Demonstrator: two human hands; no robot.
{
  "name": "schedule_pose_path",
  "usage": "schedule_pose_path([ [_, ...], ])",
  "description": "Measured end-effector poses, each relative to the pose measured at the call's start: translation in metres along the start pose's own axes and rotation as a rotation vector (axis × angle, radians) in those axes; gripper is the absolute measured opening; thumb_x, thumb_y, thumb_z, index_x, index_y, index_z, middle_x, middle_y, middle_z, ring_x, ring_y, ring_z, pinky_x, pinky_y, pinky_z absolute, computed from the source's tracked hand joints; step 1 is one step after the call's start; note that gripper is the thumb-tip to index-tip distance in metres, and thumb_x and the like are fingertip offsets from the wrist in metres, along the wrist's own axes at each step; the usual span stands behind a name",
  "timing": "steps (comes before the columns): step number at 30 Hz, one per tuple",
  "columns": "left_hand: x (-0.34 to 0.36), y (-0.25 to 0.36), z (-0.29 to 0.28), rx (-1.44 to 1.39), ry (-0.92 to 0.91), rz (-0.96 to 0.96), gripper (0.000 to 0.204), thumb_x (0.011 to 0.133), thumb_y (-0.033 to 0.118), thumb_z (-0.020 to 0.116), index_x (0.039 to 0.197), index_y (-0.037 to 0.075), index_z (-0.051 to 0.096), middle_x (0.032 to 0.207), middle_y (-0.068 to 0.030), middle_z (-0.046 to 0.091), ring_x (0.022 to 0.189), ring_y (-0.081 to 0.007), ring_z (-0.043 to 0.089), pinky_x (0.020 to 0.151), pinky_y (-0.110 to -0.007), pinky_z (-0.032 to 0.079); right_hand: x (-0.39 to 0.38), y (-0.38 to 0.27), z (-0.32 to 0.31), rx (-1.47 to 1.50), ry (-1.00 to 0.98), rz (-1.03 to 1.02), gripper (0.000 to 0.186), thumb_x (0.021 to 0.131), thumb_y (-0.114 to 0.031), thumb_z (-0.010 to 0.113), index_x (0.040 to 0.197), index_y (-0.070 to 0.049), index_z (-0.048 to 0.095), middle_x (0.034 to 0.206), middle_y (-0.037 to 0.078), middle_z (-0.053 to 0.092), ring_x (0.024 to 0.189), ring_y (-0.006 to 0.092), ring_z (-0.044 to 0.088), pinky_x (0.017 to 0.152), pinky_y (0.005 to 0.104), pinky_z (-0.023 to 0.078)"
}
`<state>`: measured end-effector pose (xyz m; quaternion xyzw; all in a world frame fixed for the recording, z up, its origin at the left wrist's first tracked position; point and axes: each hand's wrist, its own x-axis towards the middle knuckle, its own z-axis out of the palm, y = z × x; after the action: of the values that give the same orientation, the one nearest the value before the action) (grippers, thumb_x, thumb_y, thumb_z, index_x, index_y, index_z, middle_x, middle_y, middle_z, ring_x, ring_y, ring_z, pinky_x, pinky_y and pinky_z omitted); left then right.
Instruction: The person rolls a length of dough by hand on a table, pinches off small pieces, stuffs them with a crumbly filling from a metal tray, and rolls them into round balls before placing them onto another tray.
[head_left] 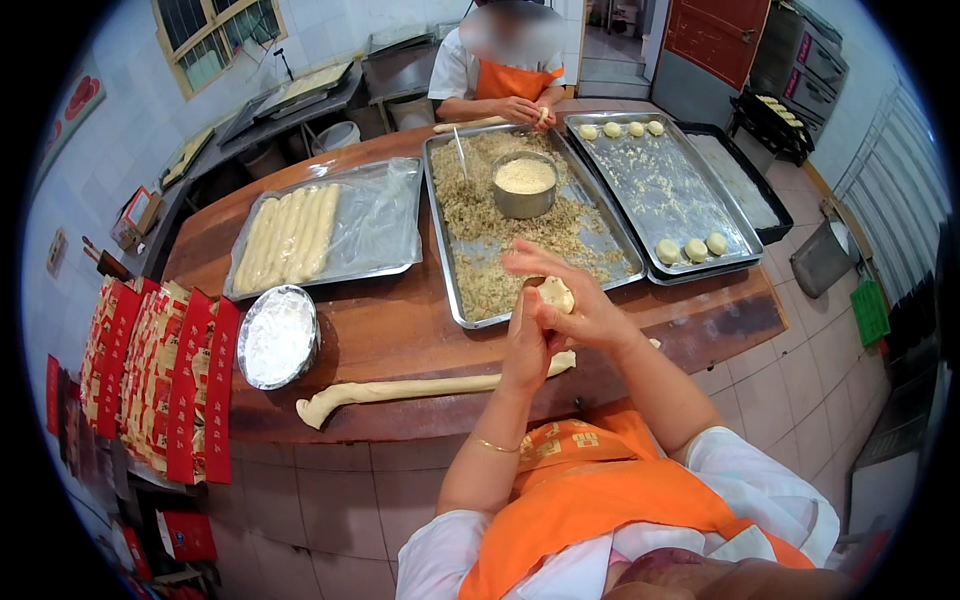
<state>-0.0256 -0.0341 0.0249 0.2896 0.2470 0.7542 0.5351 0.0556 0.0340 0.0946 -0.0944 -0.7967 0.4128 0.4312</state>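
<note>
A small round piece of pale dough (pixel 556 294) is held between my two hands, above the near edge of the filling tray. My left hand (pixel 526 335) grips it from the left and below. My right hand (pixel 592 308) curls over it from the right, fingers reaching across toward the left. The palms hide part of the dough. Below my hands, a long dough rope (pixel 430 388) lies along the table's near edge. Just beyond is a metal tray (pixel 462 300) of crumbly filling (pixel 480 215), with a round metal tin (pixel 524 202) of pale crumbs standing in it.
To the left are a tray (pixel 385 225) of thick dough strips (pixel 290 235) and a bowl of white flour (pixel 279 338). Dough balls (pixel 667 250) sit on the right-hand tray (pixel 665 180). Across the wooden table (pixel 370 300), a person (pixel 505 80) works dough. Red packages (pixel 190 385) stand at the left.
</note>
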Motion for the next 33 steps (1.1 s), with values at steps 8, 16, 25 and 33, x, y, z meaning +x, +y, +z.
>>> schedule_pose_path([
  [8, -0.003, 0.001, 0.006, 0.015, -0.005, -0.079, 0.058, 0.103, 0.057, 0.039, 0.143, 0.015, 0.040, 0.131, -0.0026, 0.054, 0.117, -0.0153, 0.057, 0.091, -0.029, 0.050, -0.005, 0.012, -0.015, -0.009, -0.079, 0.069, 0.030, 0.100, -0.029, 0.054, 0.111, -0.008, 0.073, 0.122, 0.007, 0.071, 0.133, 0.0271, 0.052, 0.117, 0.0498, 0.028],
  [16, -0.002, -0.003, 0.004, 0.218, 0.094, 0.068, 0.061, 0.103, 0.061, 0.033, 0.132, 0.009, 0.042, 0.098, -0.0004, 0.054, 0.068, -0.0060, 0.046, 0.056, -0.021, 0.036, -0.006, 0.002, -0.009, 0.035, -0.139, 0.028, 0.034, 0.102, -0.033, 0.052, 0.114, -0.007, 0.072, 0.131, 0.012, 0.065, 0.139, 0.0282, 0.044, 0.119, 0.0483, 0.024],
  [25, -0.010, 0.009, 0.011, 0.302, 0.002, 0.075, 0.066, 0.101, 0.066, 0.034, 0.117, 0.006, 0.054, 0.078, 0.0015, 0.051, 0.056, -0.0041, 0.042, 0.049, -0.020, 0.031, -0.007, -0.007, -0.002, 0.284, 0.065, 0.085, 0.041, 0.104, -0.040, 0.047, 0.110, -0.009, 0.074, 0.127, 0.011, 0.068, 0.141, 0.0268, 0.043, 0.120, 0.0499, 0.020],
  [33, -0.008, -0.003, 0.015, 0.271, 0.066, 0.111, 0.067, 0.101, 0.066, 0.033, 0.129, 0.006, 0.045, 0.076, 0.0026, 0.050, 0.055, -0.0037, 0.038, 0.048, -0.020, 0.027, -0.009, 0.013, -0.026, 0.089, -0.291, 0.133, 0.055, 0.104, -0.051, 0.039, 0.117, -0.009, 0.072, 0.141, 0.016, 0.057, 0.148, 0.0349, 0.030, 0.120, 0.0520, 0.017],
])
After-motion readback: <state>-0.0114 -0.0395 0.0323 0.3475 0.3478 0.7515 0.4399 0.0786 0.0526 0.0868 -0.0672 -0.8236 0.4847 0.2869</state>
